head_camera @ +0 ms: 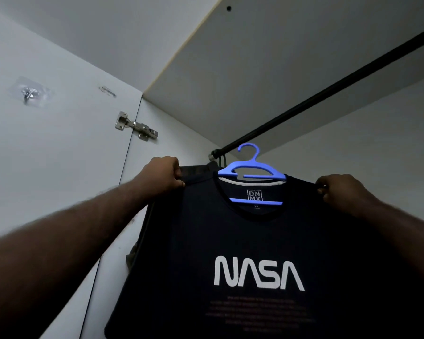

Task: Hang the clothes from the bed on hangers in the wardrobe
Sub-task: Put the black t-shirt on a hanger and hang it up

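Left hand (165,173): fingers curled tight, pinching the shoulder of the dark NASA t-shirt (255,236) on its side. Right hand (340,192): same grip on the other shoulder. Shirt is on the blue hanger (251,167), held up inside the wardrobe, print facing the camera. Hanger hook sits just under the black rod (328,91) near its left end, can't tell if it's hooked on. Olive garment (198,168) hangs behind the shirt at the rod's end. Door (59,167) with metal hinge (137,128) on the left
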### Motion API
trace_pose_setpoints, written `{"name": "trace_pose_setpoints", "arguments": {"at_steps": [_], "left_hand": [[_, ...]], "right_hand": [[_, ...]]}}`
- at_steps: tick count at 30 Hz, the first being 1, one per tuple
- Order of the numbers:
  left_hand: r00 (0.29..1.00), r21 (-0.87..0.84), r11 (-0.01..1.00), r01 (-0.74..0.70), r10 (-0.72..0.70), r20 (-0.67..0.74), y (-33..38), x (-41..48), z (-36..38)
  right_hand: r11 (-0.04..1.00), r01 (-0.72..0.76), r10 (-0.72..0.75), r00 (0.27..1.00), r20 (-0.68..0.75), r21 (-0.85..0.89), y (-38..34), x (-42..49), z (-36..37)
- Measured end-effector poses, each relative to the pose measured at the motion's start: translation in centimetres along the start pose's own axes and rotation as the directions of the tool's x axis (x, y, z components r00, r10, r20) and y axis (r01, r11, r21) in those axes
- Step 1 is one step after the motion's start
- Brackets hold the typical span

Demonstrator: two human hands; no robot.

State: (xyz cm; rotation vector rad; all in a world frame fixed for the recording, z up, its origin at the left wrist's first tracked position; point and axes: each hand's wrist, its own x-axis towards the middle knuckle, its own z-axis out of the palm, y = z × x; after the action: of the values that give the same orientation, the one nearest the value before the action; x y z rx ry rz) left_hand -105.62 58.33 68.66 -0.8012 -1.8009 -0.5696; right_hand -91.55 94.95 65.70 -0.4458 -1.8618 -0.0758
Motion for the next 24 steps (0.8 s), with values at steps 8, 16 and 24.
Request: {"name": "trace_pose_setpoints", "arguments": {"at_steps": [8,16,24], "left_hand": [[0.979,0.085,0.996,0.037,-0.019,-0.202,-0.7,3.9,2.0],[0.992,-0.035,0.999,-0.003,-0.002,-0.128,-0.4,8.2,2.7],[0.981,0.103,0.985,-0.137,0.149,-0.120,-1.8,10.7,3.6]], "right_hand": [[0.999,-0.039,0.038,0.999,0.021,0.011,-1.0,3.9,5.3],[0.992,-0.111,0.109,0.994,0.031,0.056,-0.5,8.0,9.0],[0.989,-0.086,0.088,0.996,-0.011,0.120,-0.3,10.8,12.3]]}}
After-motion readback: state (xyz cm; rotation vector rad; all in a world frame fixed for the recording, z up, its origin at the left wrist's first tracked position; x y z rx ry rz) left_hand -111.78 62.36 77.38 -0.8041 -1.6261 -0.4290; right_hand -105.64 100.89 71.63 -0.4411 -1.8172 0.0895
